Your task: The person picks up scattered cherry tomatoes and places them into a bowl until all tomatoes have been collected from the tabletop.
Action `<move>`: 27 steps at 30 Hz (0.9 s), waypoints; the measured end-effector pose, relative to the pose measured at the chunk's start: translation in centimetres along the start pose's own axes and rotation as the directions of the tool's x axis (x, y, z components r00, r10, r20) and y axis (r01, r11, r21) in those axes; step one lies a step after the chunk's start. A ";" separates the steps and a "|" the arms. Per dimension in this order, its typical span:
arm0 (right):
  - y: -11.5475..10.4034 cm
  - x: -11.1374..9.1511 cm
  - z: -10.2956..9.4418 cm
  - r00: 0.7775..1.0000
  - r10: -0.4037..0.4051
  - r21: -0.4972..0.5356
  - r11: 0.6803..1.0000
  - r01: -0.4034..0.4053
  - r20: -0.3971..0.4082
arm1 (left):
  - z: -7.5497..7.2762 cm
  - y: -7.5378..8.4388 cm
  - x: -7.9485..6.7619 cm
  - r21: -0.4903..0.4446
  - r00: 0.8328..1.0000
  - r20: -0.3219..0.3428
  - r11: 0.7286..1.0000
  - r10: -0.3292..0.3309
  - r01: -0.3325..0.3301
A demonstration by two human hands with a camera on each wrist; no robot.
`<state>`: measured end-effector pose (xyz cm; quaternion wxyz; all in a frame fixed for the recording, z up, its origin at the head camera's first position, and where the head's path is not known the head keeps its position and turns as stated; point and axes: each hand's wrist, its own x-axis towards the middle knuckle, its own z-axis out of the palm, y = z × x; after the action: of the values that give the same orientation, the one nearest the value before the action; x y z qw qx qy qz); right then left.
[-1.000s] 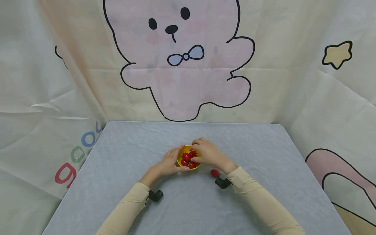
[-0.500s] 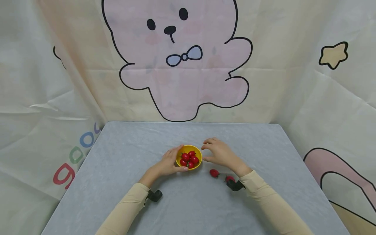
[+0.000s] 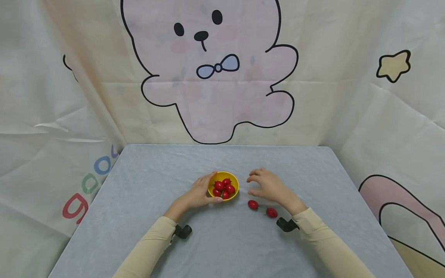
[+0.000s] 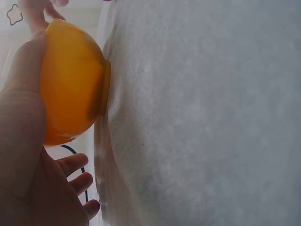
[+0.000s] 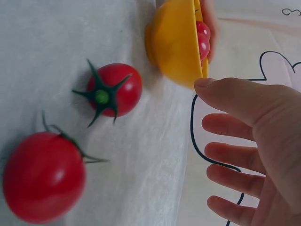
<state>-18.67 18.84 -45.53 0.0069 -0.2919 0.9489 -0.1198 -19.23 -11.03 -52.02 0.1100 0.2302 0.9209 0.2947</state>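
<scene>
A yellow bowl (image 3: 222,175) with several red cherry tomatoes (image 3: 230,189) inside stands upright on the table. My left hand (image 3: 199,194) holds the bowl from its left, thumb at the near rim and fingers along the far side. In the left wrist view, the bowl's outer wall (image 4: 70,80) lies against this hand. Right of the bowl, my right hand (image 3: 270,188) hovers with loosely bent fingers and nothing in them. Two loose cherry tomatoes, one nearer the bowl (image 3: 253,205) and one farther right (image 3: 272,212), lie below that hand, green stems visible in the right wrist view.
A grey cloth covers the table (image 3: 222,247). Behind it hangs a pale curtain (image 3: 316,108) printed with a pink bear, and more printed cloth lines both sides. Each wrist carries a small black camera, such as the right one (image 3: 287,224).
My right hand has drawn out of the bowl and moved right, uncovering the tomatoes in it and the second loose one on the table. The left hand stays at the bowl.
</scene>
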 end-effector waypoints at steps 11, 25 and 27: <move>0.5 -1.3 0.8 0.999 0.022 0.006 1.000 -0.022 0.027 | 0.1 -0.1 0.0 0.003 1.000 -0.007 1.000 -0.007 0.007; 0.7 -2.7 2.2 0.997 -0.005 0.037 0.999 0.002 0.082 | 0.1 0.0 0.1 0.015 1.000 -0.007 1.000 -0.002 0.002; 0.8 -2.8 2.4 0.997 -0.020 0.039 0.999 0.017 0.075 | 0.1 0.1 0.1 0.014 1.000 -0.008 1.000 -0.001 0.001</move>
<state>-16.53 20.49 -48.15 0.0473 -0.3049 0.9427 -0.1269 -19.31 -10.89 -52.05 0.1049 0.2295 0.9235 0.2891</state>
